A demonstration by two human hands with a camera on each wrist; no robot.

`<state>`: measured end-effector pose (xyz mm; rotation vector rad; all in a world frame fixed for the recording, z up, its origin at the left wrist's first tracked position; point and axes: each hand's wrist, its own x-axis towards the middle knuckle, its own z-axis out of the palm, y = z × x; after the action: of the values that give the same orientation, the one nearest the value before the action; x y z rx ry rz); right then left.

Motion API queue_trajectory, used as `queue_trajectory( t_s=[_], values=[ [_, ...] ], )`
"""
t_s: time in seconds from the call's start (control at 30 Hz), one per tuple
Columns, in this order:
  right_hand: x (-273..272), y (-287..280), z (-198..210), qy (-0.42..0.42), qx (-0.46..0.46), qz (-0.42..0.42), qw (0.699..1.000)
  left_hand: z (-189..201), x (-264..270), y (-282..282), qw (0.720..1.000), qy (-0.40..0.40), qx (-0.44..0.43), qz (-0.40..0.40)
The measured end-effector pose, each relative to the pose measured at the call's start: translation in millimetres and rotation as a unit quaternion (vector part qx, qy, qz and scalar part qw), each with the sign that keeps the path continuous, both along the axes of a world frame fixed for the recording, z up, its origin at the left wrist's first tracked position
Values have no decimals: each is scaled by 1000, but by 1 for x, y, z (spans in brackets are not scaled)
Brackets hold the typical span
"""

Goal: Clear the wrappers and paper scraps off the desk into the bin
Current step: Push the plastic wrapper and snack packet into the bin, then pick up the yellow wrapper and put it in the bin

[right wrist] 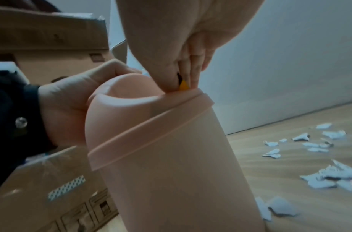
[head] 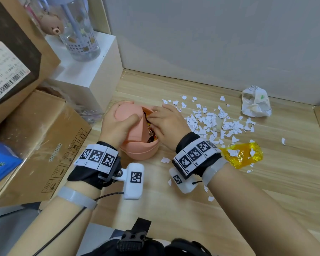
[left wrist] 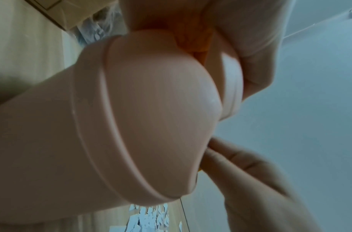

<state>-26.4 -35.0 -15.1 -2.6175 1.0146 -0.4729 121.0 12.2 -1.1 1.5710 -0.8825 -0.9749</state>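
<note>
A small pink bin [head: 140, 151] stands on the wooden desk [head: 174, 209]. My left hand [head: 118, 124] grips its domed swing lid [head: 127, 111] and holds it tilted open. My right hand [head: 164, 121] has its fingertips in the opening and pinches a yellow and black wrapper [right wrist: 184, 85] at the rim. More wrappers [head: 151, 134] show inside. In the left wrist view the bin [left wrist: 151, 109] fills the frame, with my right hand's fingers [left wrist: 240, 164] beside the lid. White paper scraps [head: 214, 122] litter the desk to the right, next to a yellow wrapper [head: 242, 154] and a crumpled white bag [head: 255, 102].
Cardboard boxes [head: 39, 137] crowd the left side, close to the bin. A white block [head: 87, 71] behind them carries a clear bottle [head: 79, 34]. The grey wall [head: 211, 34] closes the back. A few scraps [head: 211, 198] lie near my right forearm.
</note>
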Motion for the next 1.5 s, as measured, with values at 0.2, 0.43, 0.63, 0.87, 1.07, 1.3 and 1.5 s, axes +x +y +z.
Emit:
queue_trajectory(
  t_s=[0.2,0.43,0.63,0.87,1.07,1.3,1.5],
  values=[
    [7,-1,6,246,115,31,962,2,-2,-1,1000,-2,11,-6],
    [28,-9,10,437,109,40,892,4,-1,0,999,-5,38,4],
    [0,-7,23,239,122,-35,963,8,-10,-4,999,-5,38,6],
    [-120,3,-15,-113,187,-389,895,7,-20,-17,999,8,52,-6],
    [-207,19,-51,47,341,-559,755,3,-23,-20,999,5,50,-9],
    [-226,36,-76,99,333,-529,775,9,-27,-18,998,-16,56,-9],
    [-209,41,-75,21,267,-492,828,11,-28,-18,999,-13,52,-4]
  ],
)
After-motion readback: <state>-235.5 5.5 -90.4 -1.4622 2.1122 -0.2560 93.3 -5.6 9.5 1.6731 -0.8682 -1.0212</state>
